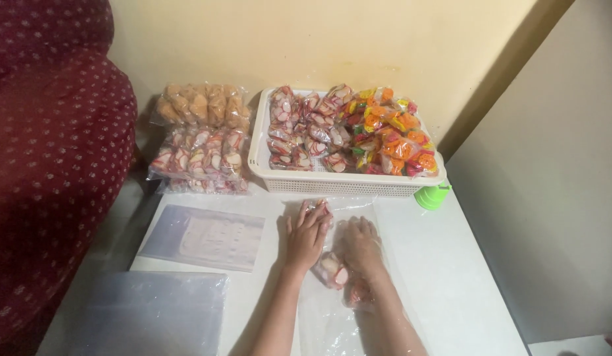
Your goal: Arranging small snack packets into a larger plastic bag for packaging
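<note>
Both hands on a clear bag [332,310], snack packs going in.

Left hand [306,234] lies flat, fingers out, pinning the bag's far end on the worktop [451,277]. Right hand [362,247] is inside the bag, fingers loosely spread, gripping nothing; red-white snack packs [332,269] sit in the bag between both wrists. Beyond: white basket [332,183] full of packs, green cup [431,196] at its right corner. Left: stacked filled bags [200,138], flat empty bags [204,237].
</note>
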